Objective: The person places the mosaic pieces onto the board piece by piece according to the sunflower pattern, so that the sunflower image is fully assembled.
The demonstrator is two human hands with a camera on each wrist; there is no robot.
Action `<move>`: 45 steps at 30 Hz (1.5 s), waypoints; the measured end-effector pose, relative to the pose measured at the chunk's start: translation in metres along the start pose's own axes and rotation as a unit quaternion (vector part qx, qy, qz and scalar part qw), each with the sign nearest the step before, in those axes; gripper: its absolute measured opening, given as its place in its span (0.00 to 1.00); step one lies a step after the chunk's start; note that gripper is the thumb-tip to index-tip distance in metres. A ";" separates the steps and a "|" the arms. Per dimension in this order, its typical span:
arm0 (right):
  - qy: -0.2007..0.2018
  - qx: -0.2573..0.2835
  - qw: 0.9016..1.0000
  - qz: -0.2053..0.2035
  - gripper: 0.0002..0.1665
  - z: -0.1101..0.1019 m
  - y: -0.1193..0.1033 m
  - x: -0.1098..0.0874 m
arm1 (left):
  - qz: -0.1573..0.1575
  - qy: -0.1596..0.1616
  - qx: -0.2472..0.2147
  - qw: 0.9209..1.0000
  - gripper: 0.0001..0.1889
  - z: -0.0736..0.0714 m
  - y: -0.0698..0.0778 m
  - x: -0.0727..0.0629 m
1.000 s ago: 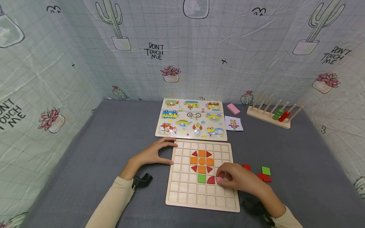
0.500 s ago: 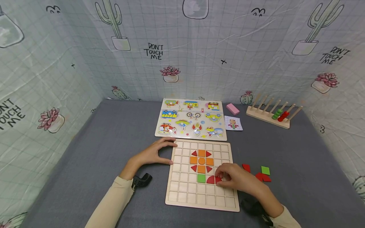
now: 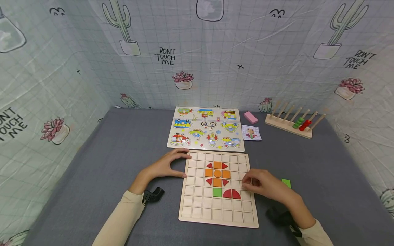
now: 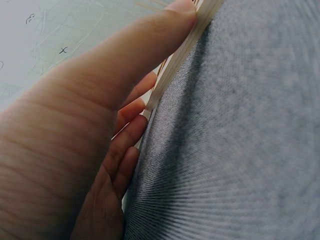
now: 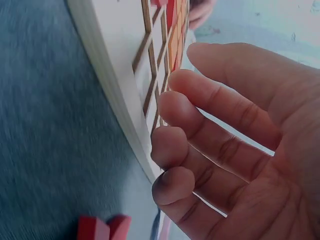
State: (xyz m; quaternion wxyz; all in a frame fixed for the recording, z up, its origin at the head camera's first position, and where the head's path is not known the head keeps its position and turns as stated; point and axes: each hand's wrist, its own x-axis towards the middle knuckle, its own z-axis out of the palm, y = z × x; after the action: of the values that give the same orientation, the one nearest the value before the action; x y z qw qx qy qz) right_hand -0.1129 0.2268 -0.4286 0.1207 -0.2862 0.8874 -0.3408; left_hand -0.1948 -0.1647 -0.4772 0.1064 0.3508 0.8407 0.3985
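Note:
My left hand touches the left edge of a wooden grid board, thumb and fingers spread along it. In the left wrist view the thumb tip lies on the board's edge. My right hand hovers over the board's right side, fingers loosely bent, holding nothing in the right wrist view. Two red quarter-circle tiles sit side by side, making a half-circle. Left of them is a green square tile. Above, orange squares surround an orange circle tile, with red triangles at the corners.
A green tile lies right of the board, partly behind my right hand. Red pieces lie on the cloth. Behind are a vehicle puzzle, a pattern card, a pink block and a wooden peg stand.
My right hand has let go of the second red quarter-circle tile, now flat beside the first, and moved right and slightly away. The left hand has stayed at the board's edge.

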 end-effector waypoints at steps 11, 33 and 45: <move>-0.008 -0.015 1.000 -0.002 0.09 -0.022 0.015 -0.012 | 0.002 0.001 0.003 1.000 0.34 0.000 -0.002 0.001; 0.030 -0.043 0.999 0.007 0.10 -0.030 0.034 -0.021 | -0.001 -0.004 -0.007 1.000 0.34 0.001 -0.001 0.000; 0.025 -0.019 0.998 0.057 0.16 -0.032 0.036 -0.025 | 0.000 -0.005 -0.011 1.000 0.34 0.001 -0.003 -0.001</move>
State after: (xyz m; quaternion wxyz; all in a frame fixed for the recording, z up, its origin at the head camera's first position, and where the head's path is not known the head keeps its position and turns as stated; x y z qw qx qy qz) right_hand -0.1215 0.2803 -0.4286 0.1119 -0.2283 0.9116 -0.3231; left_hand -0.1952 -0.1655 -0.4799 0.1145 0.3516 0.8356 0.4062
